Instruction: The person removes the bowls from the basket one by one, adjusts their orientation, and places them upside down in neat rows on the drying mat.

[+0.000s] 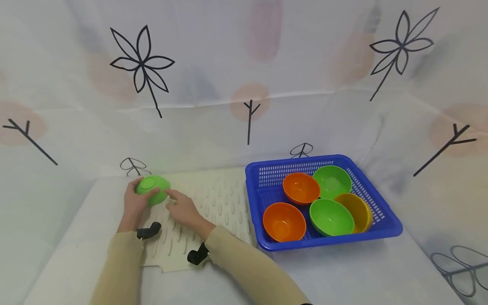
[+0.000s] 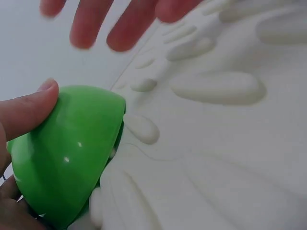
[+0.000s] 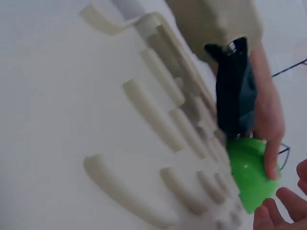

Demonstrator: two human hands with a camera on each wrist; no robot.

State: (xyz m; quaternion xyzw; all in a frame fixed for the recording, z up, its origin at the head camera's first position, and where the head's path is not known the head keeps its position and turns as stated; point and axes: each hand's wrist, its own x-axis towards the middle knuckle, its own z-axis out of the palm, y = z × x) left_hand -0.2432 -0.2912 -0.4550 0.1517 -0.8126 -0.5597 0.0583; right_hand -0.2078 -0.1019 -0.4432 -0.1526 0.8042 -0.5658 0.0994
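My left hand (image 1: 134, 204) grips a green bowl (image 1: 160, 191) at the far left of a cream ridged mat (image 1: 202, 182). The bowl is tipped over, its base facing up and its rim down by the raised ridges. In the left wrist view, the thumb lies across the outside of the green bowl (image 2: 72, 148). My right hand (image 1: 184, 208) hovers over the mat just right of the bowl, holding nothing. Its fingers point toward the bowl, loosely spread and apart from it in the left wrist view.
A blue plastic basket (image 1: 253, 212) stands to the right of the mat. Inside are two orange bowls (image 1: 284, 222), two green bowls (image 1: 331, 218) and a yellow bowl (image 1: 360, 212). A patterned cloth (image 1: 206, 106) hangs behind the table.
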